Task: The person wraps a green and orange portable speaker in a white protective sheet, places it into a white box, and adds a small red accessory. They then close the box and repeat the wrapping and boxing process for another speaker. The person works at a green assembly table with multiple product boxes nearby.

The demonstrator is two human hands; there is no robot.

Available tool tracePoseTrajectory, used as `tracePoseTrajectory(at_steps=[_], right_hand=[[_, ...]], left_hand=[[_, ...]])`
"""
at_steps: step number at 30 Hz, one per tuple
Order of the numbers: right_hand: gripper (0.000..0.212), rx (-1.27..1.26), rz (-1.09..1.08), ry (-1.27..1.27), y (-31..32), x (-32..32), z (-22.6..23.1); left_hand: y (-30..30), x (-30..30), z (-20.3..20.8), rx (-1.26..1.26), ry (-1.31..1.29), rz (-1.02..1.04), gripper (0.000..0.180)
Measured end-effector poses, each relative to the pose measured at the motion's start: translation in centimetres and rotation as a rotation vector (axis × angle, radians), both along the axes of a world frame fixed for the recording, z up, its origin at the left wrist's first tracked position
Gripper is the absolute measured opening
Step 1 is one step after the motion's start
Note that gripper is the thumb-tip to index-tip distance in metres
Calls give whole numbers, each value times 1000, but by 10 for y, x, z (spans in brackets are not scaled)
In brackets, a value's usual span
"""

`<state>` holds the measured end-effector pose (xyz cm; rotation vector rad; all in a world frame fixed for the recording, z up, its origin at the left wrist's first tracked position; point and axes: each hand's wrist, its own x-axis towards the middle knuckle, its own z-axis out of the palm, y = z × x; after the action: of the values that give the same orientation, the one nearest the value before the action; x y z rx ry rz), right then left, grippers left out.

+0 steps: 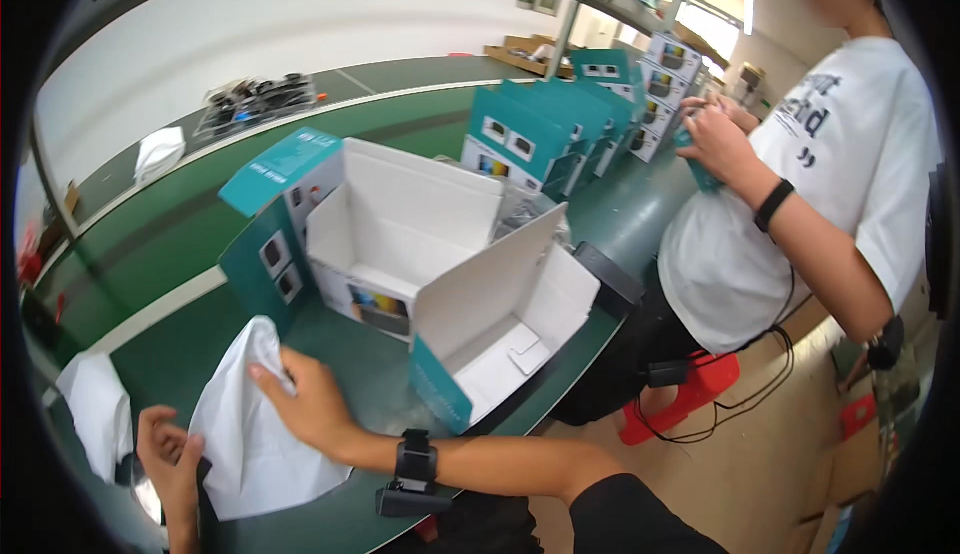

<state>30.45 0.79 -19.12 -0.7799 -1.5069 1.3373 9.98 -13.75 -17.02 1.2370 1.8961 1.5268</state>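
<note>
My right hand (310, 404) pinches the upper part of a soft white pouch (250, 454), thumb and fingers closed on its side. The pouch hangs wide and creased over the near left of the green table. Beside its left edge is my left hand (170, 459), thumb and half-curled fingers apart, with nothing visible in its grasp. A small dark thing shows behind its thumb; I cannot make out what it is. Another white pouch (97, 414) lies left of that hand. Beyond my right hand stand two opened teal-and-white cartons, one box (400, 214) behind the nearer box (500, 344).
Several teal boxes (520, 139) stand in a row farther back, near a stack of white boxes (660, 94). At right a co-worker in a white shirt (780, 204) holds a teal thing. A red stool (680, 399) stands below. Dark parts fill a tray (205, 134) across the table.
</note>
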Motion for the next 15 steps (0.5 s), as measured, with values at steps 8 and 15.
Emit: tracePoseTrajectory(at_steps=[8,15], right_hand=[[109,-467,899,246,-22,5,0],[75,-514,585,153,-9,-11,-14]], left_hand=[[-1,-19,-7,-3,39,-86,34],[-12,3,7,-2,88,-66,25]])
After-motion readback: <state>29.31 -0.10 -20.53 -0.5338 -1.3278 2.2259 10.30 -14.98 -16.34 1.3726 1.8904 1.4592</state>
